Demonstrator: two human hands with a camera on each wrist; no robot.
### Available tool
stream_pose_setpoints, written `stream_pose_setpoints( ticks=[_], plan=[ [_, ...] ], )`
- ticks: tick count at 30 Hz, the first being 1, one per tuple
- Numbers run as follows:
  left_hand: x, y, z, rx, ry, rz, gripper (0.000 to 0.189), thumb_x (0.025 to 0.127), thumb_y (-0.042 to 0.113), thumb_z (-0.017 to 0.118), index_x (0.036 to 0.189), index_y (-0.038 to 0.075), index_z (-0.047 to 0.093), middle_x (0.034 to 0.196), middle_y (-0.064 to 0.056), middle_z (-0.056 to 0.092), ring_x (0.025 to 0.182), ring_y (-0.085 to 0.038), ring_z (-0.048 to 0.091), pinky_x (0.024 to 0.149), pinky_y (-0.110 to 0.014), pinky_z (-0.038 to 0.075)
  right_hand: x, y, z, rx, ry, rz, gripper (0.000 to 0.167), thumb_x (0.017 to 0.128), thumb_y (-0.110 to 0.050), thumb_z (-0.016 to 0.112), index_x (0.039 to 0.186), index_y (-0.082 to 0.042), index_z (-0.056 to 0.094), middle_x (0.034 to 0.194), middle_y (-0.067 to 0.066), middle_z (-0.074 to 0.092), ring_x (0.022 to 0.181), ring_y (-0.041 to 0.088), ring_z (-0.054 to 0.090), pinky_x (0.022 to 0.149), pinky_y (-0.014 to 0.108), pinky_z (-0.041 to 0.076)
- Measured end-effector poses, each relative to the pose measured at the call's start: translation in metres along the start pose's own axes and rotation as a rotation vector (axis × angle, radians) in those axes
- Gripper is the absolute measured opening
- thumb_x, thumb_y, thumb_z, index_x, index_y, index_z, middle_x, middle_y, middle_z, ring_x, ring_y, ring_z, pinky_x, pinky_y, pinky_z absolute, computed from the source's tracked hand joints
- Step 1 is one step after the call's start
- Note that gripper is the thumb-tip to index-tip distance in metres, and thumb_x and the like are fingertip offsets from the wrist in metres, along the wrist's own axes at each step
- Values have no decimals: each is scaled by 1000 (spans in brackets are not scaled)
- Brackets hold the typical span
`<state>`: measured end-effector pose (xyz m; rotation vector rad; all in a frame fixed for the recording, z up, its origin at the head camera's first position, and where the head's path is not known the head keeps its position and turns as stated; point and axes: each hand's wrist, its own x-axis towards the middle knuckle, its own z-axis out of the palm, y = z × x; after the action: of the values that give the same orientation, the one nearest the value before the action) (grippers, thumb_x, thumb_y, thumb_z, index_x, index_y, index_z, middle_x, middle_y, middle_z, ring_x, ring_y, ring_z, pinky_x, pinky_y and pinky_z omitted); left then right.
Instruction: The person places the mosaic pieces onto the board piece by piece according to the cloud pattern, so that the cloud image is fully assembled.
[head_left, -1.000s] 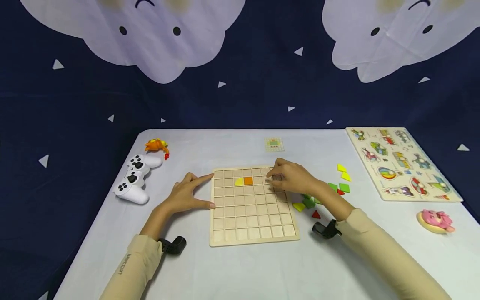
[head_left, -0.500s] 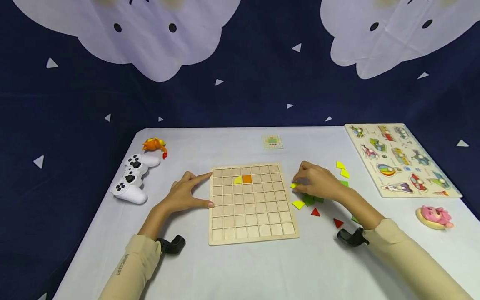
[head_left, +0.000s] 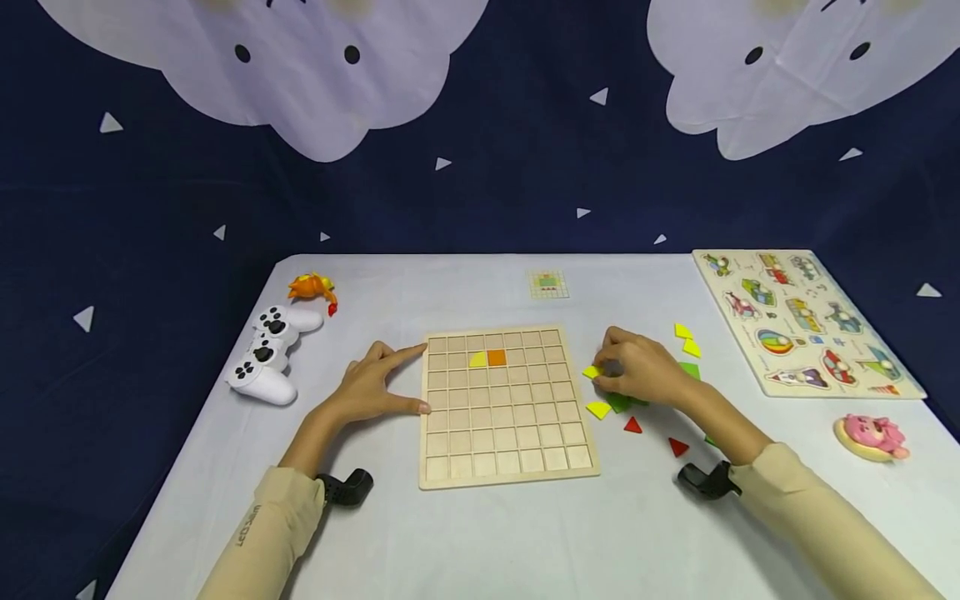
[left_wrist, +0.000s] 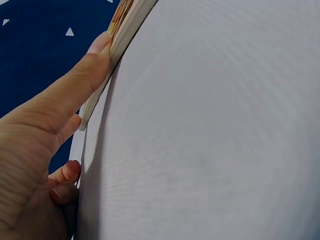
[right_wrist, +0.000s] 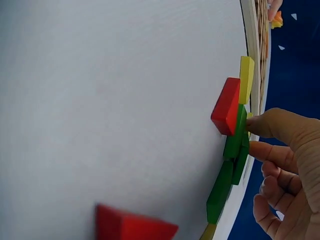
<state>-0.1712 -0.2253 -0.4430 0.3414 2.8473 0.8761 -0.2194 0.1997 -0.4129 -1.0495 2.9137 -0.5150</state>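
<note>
My left hand (head_left: 367,389) spans the left side of a wooden grid board (head_left: 509,481), its forefinger and thumb stretched apart against the edge. In the left wrist view the thumb (left_wrist: 75,90) touches the board's rim. On the board, a yellow quarter-circle block (head_left: 477,360) lies beside an orange square block (head_left: 497,358). Right of the board, my right hand (head_left: 641,367) pinches another yellow block (head_left: 592,372) between thumb and forefinger, low over the pile. Green blocks (head_left: 618,402) lie partly hidden under that hand, with a yellow quarter-circle (head_left: 598,410) and red triangles (head_left: 633,425) nearby.
A small pattern card (head_left: 548,284) lies behind the board. At left are a white game controller (head_left: 264,377) and an orange toy (head_left: 311,287). At right stand a picture puzzle board (head_left: 802,325) and a pink toy (head_left: 870,437). Two yellow blocks (head_left: 687,342) lie behind the right hand.
My right hand has left the board's upper right, moving right to the loose blocks, and now has a yellow block between its fingertips. The left hand has stayed at the board's edge.
</note>
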Motion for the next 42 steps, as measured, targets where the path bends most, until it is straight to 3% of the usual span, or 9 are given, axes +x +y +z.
stream_pose_setpoints(
  ticks=[8, 12, 16, 22, 27, 34, 42],
  plan=[
    [3, 3, 2, -17, -6, 5, 98, 66, 56, 86, 150, 30, 45, 108, -6, 44, 97, -20, 43, 88, -43, 30, 7, -1, 3, -64, 59, -72, 19, 73, -19, 83, 88, -9, 77, 89, -1, 56, 75, 11, 50, 67, 32, 46],
    [3, 3, 2, -18, -3, 9, 97, 66, 55, 87, 150, 29, 45, 107, -5, 44, 97, -19, 42, 87, -43, 30, 10, -2, 3, -86, 49, -79, 18, 73, -19, 82, 87, -10, 77, 89, 0, 57, 74, 11, 50, 67, 33, 47],
    [3, 3, 2, -17, 0, 11, 97, 66, 55, 87, 150, 29, 45, 107, -5, 44, 96, -20, 42, 87, -42, 30, 8, -1, 3, -75, 31, -54, 15, 76, -17, 81, 89, -9, 77, 90, 0, 58, 78, 13, 56, 70, 36, 50],
    [2, 3, 1, -17, -1, 6, 98, 66, 56, 87, 150, 30, 45, 107, -5, 44, 96, -20, 42, 86, -42, 30, 1, 3, 1, -58, 56, -40, 31, 76, -21, 84, 101, -3, 76, 93, 2, 58, 75, 12, 51, 67, 32, 47],
    [1, 2, 0, -17, 2, -5, 98, 65, 57, 87, 150, 30, 45, 108, -6, 44, 96, -20, 42, 87, -42, 30, -7, 8, -4, -78, 82, -19, 38, 74, -22, 87, 102, 0, 76, 90, 4, 57, 70, 12, 48, 63, 28, 42],
    [1, -1, 0, -9, -2, -12, 98, 66, 58, 86, 150, 30, 44, 107, -6, 44, 96, -20, 42, 85, -42, 29, -14, 17, -6, -113, 71, 99, 36, 77, -32, 85, 94, -2, 77, 90, 7, 58, 75, 17, 55, 65, 33, 45],
    [1, 0, 0, -11, 2, -6, 98, 65, 57, 86, 150, 30, 45, 104, -6, 43, 92, -21, 41, 82, -39, 27, -13, 16, -1, -118, 113, 84, 25, 79, -25, 83, 90, -3, 77, 88, 6, 57, 74, 17, 55, 63, 34, 46]
  ],
)
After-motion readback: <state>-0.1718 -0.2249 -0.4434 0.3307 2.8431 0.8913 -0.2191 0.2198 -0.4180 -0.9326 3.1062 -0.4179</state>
